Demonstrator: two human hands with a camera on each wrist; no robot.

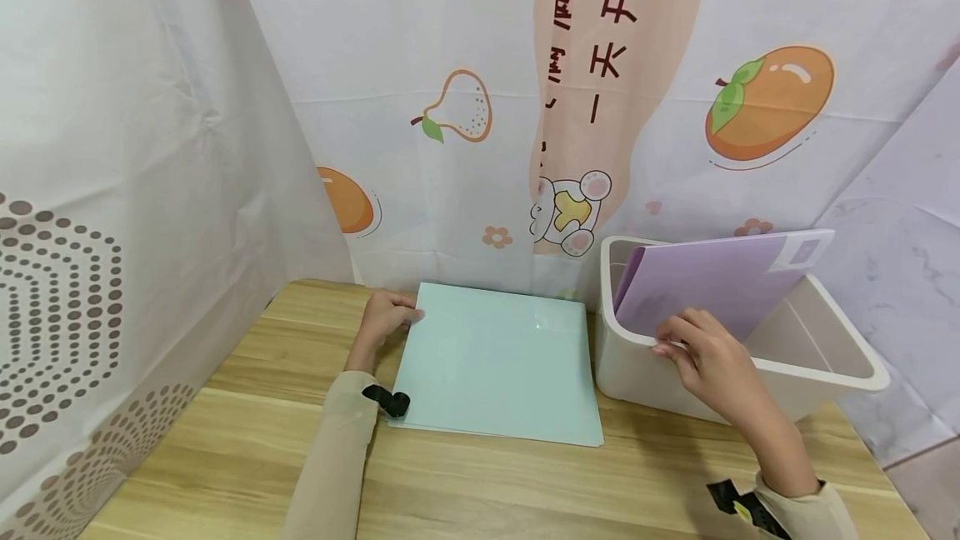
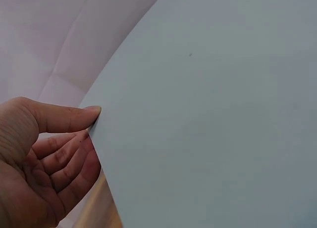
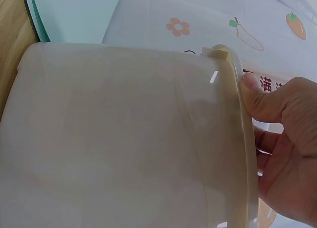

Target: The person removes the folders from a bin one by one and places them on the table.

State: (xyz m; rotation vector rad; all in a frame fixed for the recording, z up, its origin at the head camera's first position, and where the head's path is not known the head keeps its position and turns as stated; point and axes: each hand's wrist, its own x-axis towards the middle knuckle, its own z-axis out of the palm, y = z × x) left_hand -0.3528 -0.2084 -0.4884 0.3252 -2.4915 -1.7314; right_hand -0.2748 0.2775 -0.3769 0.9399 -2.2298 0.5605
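A light mint-green folder (image 1: 498, 365) lies flat on the wooden table. My left hand (image 1: 384, 317) pinches its upper left edge, and in the left wrist view the thumb (image 2: 69, 118) is on top of the pale sheet with the fingers below. To the right, my right hand (image 1: 708, 365) grips the near rim of a white plastic bin (image 1: 637, 373). The right wrist view has the thumb (image 3: 252, 87) at the bin's rim, fingers curled over the other side. Inside the bin a purple folder (image 1: 697, 282) with a pale corner label leans upright, its lower part hidden.
A white cloth (image 1: 450, 32) printed with fruit and writing hangs right behind the folder and bin. More cloth (image 1: 187, 148) closes off the left side. The wooden tabletop (image 1: 465, 482) extends in front of the folder.
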